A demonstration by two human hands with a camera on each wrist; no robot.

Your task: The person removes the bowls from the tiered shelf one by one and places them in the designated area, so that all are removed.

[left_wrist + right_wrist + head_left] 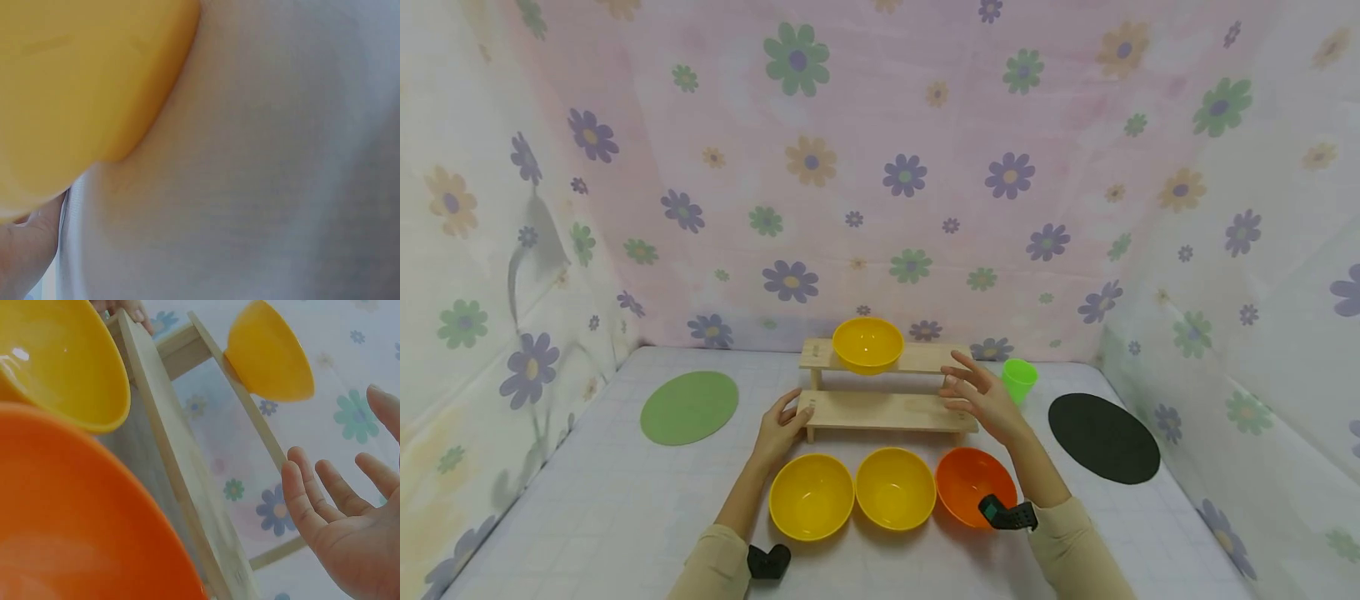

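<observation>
A two-step wooden stand (880,412) stands mid-table, with a yellow bowl (868,346) on its upper step. My left hand (781,429) grips the left end of the lower step, thumb over the top; its fingertips also show at the stand's end in the right wrist view. By the stand's right end, my right hand (988,404) is raised with fingers spread and holds nothing. The right wrist view has that palm (359,550) apart from the wood. In front of the stand sit two yellow bowls (812,497) and an orange bowl (975,483) in a row.
Behind my right hand is a green cup (1019,379). A black round mat (1103,437) lies at the right, and a green round mat (689,407) at the left. Flowered cloth (865,125) walls the table at the back and both sides.
</observation>
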